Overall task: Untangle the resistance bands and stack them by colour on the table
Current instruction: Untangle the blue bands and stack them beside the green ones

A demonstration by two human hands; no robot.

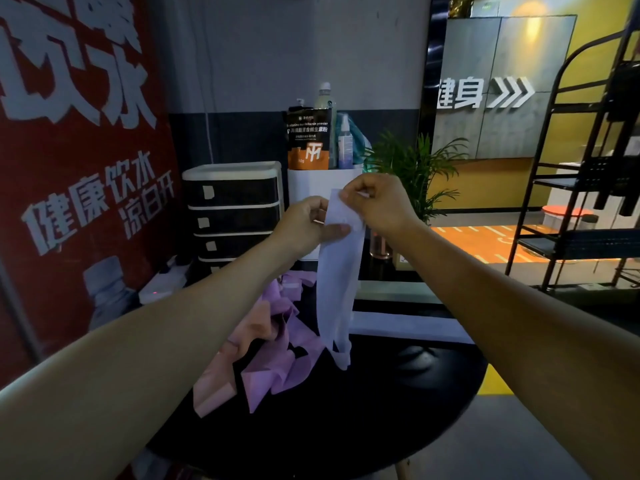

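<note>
While both the left hand (309,221) and right hand (374,201) pinch its top, the pale band (341,271) hangs above the table's (381,427) far edge.

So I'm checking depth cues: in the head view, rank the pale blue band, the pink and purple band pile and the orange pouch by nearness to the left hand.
1. Pale blue resistance band, in the left hand's grip.
2. Pink and purple band pile, below on the round black table.
3. Orange powder pouch, behind, up on the white cabinet.
</note>
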